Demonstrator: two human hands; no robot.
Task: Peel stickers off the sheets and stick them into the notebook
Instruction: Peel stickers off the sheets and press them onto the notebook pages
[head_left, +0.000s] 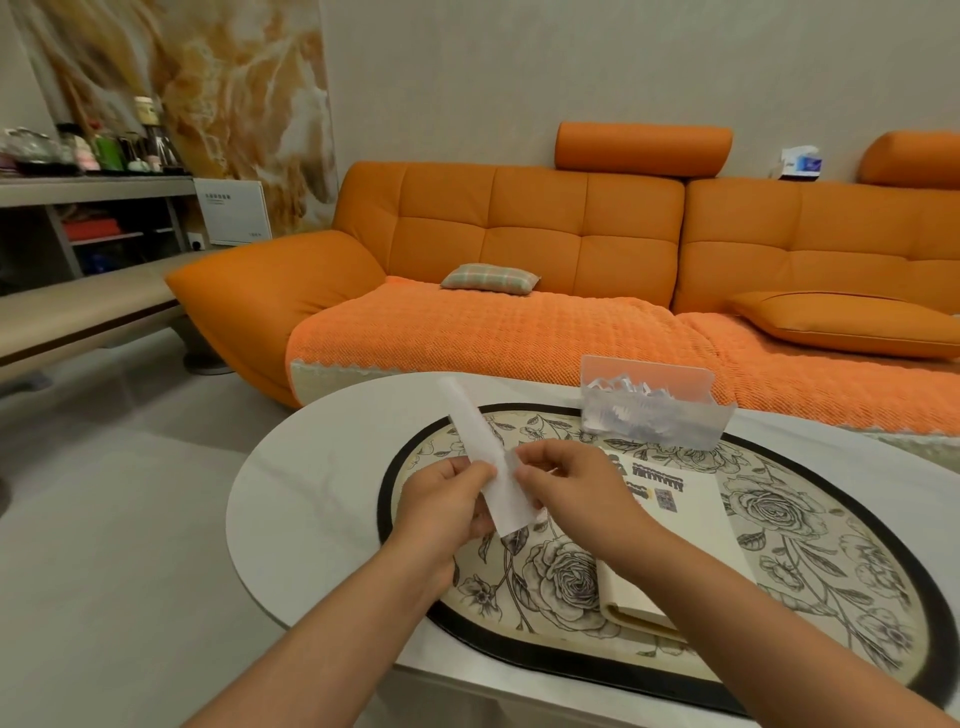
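Observation:
A long narrow white sticker sheet (480, 447) stands tilted in the air above the table's left part. My left hand (447, 506) grips its lower half. My right hand (571, 488) pinches at the sheet's right edge with thumb and forefinger; whether a sticker is lifted there is too small to tell. The notebook (696, 525) lies open on the table under my right forearm, with several stickers (655, 486) on the upper part of its cream page.
The white oval table (301, 499) carries a rose-patterned inlay with a black rim. A clear plastic box (657, 408) of transparent items stands at its far edge. An orange sofa (519, 244) runs behind the table. Shelves with bottles are at far left.

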